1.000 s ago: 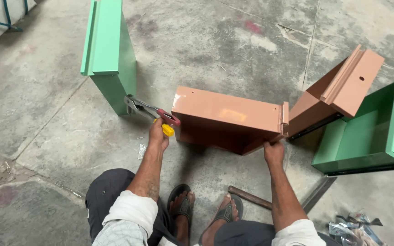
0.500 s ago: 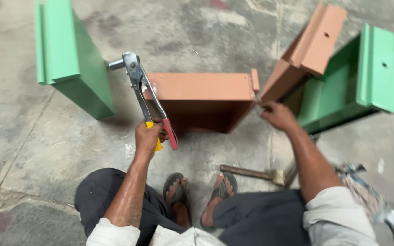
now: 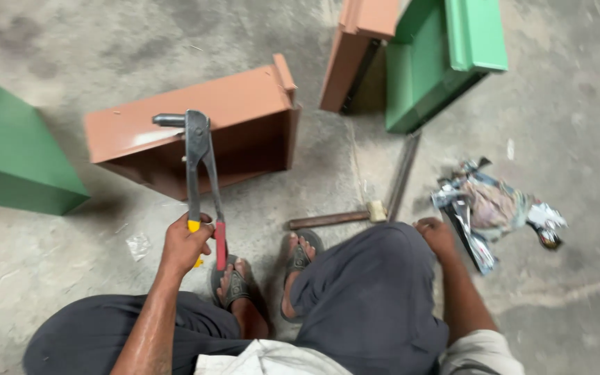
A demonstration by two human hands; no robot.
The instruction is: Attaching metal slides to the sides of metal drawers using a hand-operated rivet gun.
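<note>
Fingers point(image 3: 199, 229) of the left hand point(image 3: 183, 244) close tight round the red and yellow handles of a rivet gun point(image 3: 198, 167), at centre left over the brown metal box point(image 3: 196, 128), whose open side looks empty. Right hand point(image 3: 436, 235), lower right, rests loosely curled on the knee, holding nothing, near a crumpled foil wrapper point(image 3: 491, 205) on the floor point(image 3: 578, 125).

- green metal box point(image 3: 15, 153) sitting on the left of the concrete floor point(image 3: 140, 42)
- another green box point(image 3: 446, 62) top right, second brown box point(image 3: 355, 48) leaning beside it
- hammer point(image 3: 335, 217) by the feet
- crumpled foil wrapper pile point(image 3: 494, 208) on the right
</note>
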